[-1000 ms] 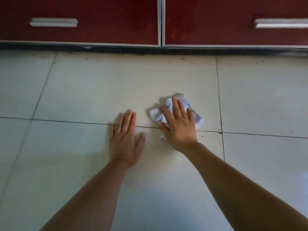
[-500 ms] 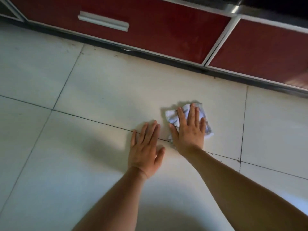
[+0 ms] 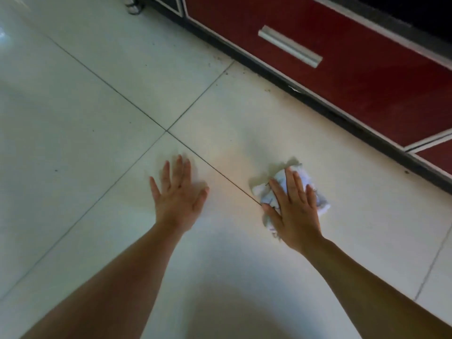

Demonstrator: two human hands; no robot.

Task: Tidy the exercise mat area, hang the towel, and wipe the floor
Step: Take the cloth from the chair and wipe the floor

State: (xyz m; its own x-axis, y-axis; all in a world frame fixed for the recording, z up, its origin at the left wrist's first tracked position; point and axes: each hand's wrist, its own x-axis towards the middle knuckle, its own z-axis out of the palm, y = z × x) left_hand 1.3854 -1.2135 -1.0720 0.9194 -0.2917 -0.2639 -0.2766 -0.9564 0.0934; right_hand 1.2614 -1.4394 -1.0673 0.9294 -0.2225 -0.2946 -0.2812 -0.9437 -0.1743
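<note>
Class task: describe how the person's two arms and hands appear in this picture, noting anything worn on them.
Both forearms are bare as far as the picture shows; no sleeves reach into view. The left hand and right hand wear no gloves, and no rings, watch or bracelet show. Fingernails look short and unpainted.

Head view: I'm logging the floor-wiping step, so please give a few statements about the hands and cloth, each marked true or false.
1. The right hand presses flat on the white cloth. True.
2. The left hand holds a second cloth. False: it rests bare on the tile floor.
3. The cloth lies nearer the red cabinet than the left hand does. True.
4. The cabinet drawer stands open. False: it looks shut, handle untouched.
</note>
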